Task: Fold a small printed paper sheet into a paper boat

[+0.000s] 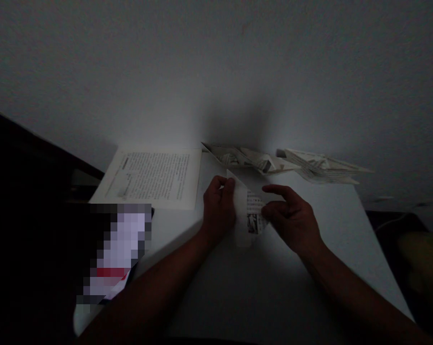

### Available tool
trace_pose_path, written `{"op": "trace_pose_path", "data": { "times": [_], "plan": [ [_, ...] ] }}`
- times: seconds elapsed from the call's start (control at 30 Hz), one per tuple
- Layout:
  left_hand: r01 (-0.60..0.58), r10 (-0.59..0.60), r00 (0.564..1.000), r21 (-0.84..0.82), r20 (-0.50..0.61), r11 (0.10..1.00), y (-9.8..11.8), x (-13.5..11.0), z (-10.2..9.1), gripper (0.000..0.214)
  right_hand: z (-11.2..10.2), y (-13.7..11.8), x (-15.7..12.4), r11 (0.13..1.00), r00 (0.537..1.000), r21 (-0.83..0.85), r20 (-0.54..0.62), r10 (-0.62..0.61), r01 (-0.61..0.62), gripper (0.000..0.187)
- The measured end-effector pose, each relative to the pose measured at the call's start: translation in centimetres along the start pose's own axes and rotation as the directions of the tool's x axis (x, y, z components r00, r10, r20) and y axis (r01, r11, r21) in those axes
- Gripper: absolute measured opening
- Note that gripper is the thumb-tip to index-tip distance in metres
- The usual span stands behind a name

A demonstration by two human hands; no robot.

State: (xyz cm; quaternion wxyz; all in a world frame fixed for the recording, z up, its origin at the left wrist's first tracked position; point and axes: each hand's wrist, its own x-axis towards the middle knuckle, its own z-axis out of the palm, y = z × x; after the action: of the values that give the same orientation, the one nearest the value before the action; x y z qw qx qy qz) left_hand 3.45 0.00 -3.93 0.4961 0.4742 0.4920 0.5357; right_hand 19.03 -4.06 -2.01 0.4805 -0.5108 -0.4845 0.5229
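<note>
A small folded sheet of printed paper [253, 211], with text and a dark picture on one side and a plain pale part on the other, is held up over the white table [209, 297]. My left hand [220, 203] is closed on its left side, thumb on top near the pointed upper corner. At the right edge, my right hand [291, 218] pinches the paper between thumb and a finger, while the index finger reaches out above it. Deep shade hides the lower edge of the paper.
Folded paper shapes, one in the middle [250, 159] and one at right [327, 167], lie along the wall [238, 72]. Printed pages [159, 177] lie at back left. A blurred-out lit screen [125, 244] is at the left edge.
</note>
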Motion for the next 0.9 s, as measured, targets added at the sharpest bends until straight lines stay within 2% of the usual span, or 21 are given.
{"op": "trace_pose_path", "data": {
  "times": [0.17, 0.33, 0.5, 0.67, 0.77, 0.83, 0.9],
  "plan": [
    [-0.035, 0.036, 0.999, 0.039, -0.019, 0.999, -0.2, 0.3, -0.1, 0.027, -0.1, -0.1, -0.2, 0.999, 0.996, 0.007, 0.070, -0.049, 0.049, 0.033],
    [-0.014, 0.013, 1.000, 0.051, 0.015, 0.999, -0.3, 0.4, 0.2, 0.027, -0.1, 0.0, -0.2, 0.989, 0.992, 0.079, 0.003, -0.128, 0.128, 0.021],
    [-0.025, 0.027, 0.999, 0.046, -0.038, 0.999, -0.1, 0.9, 0.1, 0.026, 0.1, 0.2, 0.1, 0.993, 0.993, 0.063, 0.064, -0.102, 0.098, 0.033],
    [-0.046, 0.053, 0.995, 0.075, -0.089, 0.996, 0.0, 1.1, -0.2, 0.026, -0.1, 0.8, 0.1, 0.993, 0.992, 0.054, 0.065, -0.108, 0.104, 0.031],
    [-0.065, 0.081, 0.985, 0.114, -0.149, 0.991, 0.0, 1.1, -0.4, 0.026, -0.2, 1.0, 0.0, 0.990, 0.989, 0.072, 0.086, -0.123, 0.117, 0.039],
    [-0.074, 0.099, 0.976, 0.135, -0.195, 0.988, 0.0, 1.2, -0.5, 0.027, -0.1, 1.0, -0.2, 0.993, 0.986, 0.021, 0.120, -0.119, 0.117, 0.044],
    [-0.078, 0.105, 0.968, 0.123, -0.230, 0.989, -0.1, 1.4, -0.6, 0.027, 0.2, 0.8, -0.4, 0.982, 0.971, -0.128, 0.214, -0.107, 0.136, 0.033]
  ]
}}
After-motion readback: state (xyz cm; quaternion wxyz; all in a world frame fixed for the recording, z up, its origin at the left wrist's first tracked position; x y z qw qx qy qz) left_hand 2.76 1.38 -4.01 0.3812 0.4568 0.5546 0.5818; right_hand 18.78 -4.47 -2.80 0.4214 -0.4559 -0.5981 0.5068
